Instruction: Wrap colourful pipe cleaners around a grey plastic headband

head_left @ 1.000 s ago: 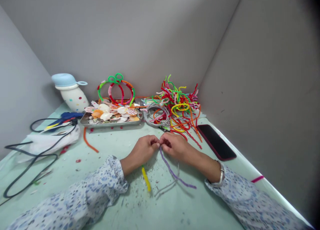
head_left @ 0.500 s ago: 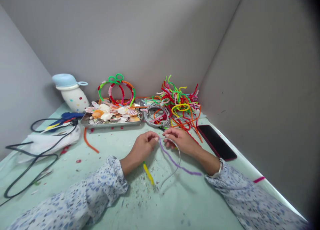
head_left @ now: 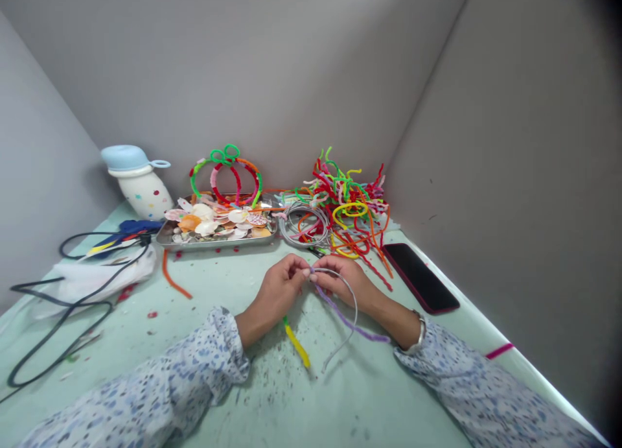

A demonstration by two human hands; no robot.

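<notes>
My left hand (head_left: pixel 279 289) and right hand (head_left: pixel 343 282) pinch one end of a purple pipe cleaner (head_left: pixel 341 316), fingers closed; it trails toward my right wrist.

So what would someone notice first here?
Probably the bright tangle of pipe cleaners at the back right, beside a tray of shells. Then, mid-table, the left hand and right hand pinching a purple pipe cleaner together.
</notes>
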